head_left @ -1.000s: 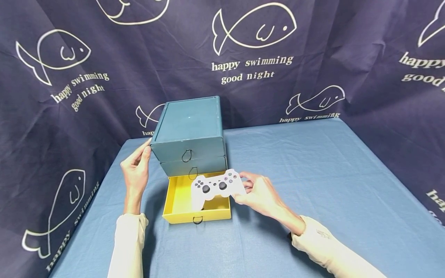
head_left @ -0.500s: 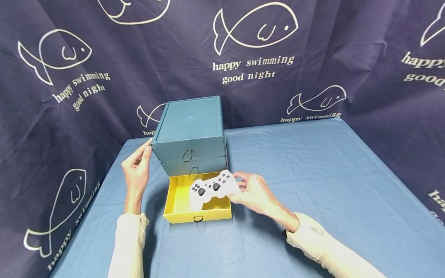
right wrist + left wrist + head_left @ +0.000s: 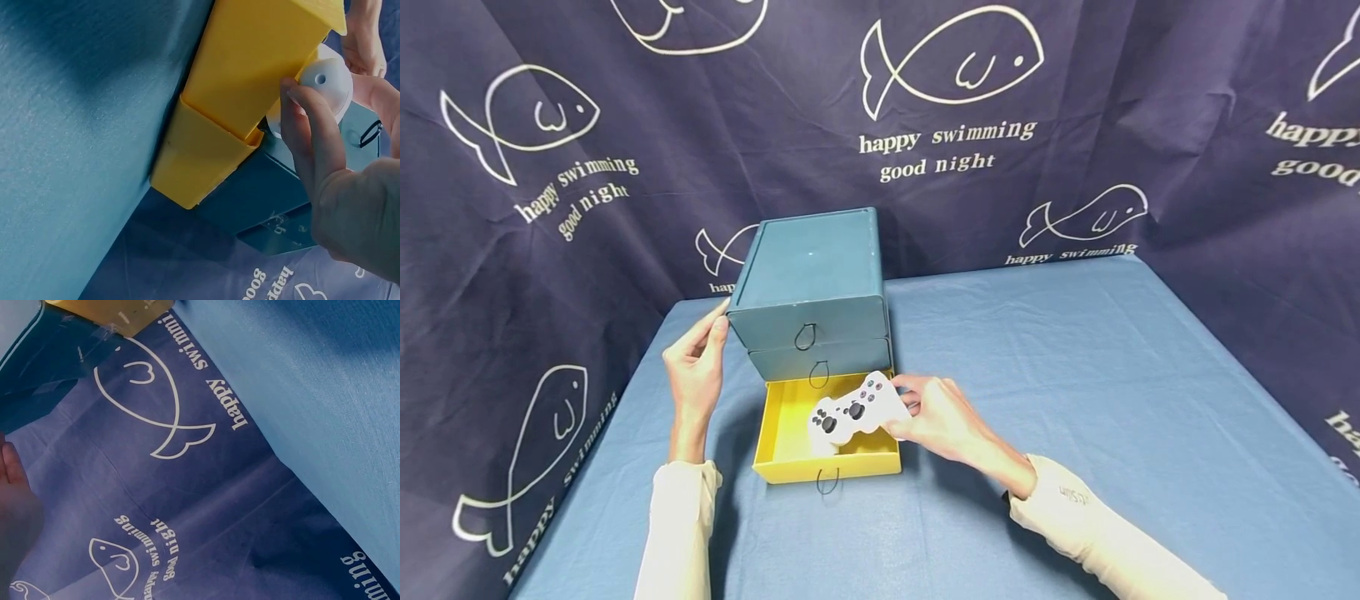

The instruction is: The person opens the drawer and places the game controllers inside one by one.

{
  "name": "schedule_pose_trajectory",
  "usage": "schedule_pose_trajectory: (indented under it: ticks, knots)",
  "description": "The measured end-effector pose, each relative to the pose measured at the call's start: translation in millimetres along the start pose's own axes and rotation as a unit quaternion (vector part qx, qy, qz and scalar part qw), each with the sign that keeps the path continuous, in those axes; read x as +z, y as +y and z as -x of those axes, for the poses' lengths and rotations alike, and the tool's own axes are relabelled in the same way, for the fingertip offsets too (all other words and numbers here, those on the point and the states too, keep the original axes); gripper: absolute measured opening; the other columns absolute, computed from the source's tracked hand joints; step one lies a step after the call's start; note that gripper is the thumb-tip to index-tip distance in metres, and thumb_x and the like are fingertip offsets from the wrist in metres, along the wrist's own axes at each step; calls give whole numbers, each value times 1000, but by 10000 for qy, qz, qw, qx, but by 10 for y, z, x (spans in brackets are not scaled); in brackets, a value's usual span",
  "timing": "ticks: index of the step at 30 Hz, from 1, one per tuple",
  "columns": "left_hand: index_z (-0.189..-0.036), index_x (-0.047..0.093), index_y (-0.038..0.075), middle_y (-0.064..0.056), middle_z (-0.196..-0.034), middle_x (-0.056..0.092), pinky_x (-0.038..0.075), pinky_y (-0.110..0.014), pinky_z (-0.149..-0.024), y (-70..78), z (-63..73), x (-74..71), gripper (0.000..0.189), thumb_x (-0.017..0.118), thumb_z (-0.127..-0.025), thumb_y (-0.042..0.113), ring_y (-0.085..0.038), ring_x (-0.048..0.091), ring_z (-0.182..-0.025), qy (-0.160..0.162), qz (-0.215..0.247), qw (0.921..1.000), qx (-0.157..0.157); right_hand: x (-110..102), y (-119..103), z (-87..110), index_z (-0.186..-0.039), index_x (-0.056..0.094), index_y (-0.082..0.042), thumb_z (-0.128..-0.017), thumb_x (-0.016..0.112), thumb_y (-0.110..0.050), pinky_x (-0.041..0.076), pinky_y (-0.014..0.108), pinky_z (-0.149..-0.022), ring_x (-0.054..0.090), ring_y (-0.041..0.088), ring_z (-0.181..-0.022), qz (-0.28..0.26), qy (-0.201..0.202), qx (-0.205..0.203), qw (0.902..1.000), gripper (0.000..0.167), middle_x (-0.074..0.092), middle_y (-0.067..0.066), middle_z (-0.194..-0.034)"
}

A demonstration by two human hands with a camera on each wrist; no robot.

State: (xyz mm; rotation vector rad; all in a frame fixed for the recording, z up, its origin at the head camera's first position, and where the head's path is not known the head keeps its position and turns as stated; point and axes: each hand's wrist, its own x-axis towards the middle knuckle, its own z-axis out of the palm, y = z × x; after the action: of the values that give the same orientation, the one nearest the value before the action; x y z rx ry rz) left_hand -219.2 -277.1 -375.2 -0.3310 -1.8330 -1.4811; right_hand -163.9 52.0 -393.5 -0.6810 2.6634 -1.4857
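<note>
A white game controller [image 3: 853,412] hangs tilted over the open yellow drawer [image 3: 790,475], its left grip lower and inside the drawer. My right hand [image 3: 940,417] holds its right grip between thumb and fingers. In the right wrist view, the rounded end of that grip shows between the fingers. The teal drawer cabinet [image 3: 808,258] stands on top of the yellow unit, with two shut drawers. My left hand [image 3: 694,358] grips the cabinet's left front corner with thumb and fingers; the left wrist view shows only part of this hand.
Blue cloth [image 3: 1037,375] covers the table around the drawers. Dark blue curtains [image 3: 955,208] with white fish prints stand behind and on both sides. Black loops hang from the drawer fronts, one loop [image 3: 827,482] on the yellow drawer.
My right hand has moved left, bringing the controller further over the yellow drawer and lower on its left end. The controller tilts more. My left hand stays at the cabinet corner.
</note>
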Motion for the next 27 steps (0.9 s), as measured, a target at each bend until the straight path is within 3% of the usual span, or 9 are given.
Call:
schedule_pose_trajectory:
  ticks: [15, 27]
  knots:
    - [-127, 73, 3, -12, -121, 73, 51, -23, -94, -11, -7, 8, 29, 67, -99, -1, -9, 71, -104, 44, 50, 9999, 121, -15, -26, -63, -117, 75, 0, -77, 84, -14, 58, 31, -71, 76, 21, -85, 403, -30, -90, 9991, 42, 78, 10, -92]
    - [-127, 73, 3, -11, -122, 73, 51, -23, -95, -5, -3, 2, 29, 67, -99, -1, -9, 71, -104, 4, 61, 10000, 60, 3, -93, -101, -110, 77, -5, -78, 82, -15, 50, 27, -59, 66, 5, -66, 395, -155, -178, 9989, 34, 76, -2, -80]
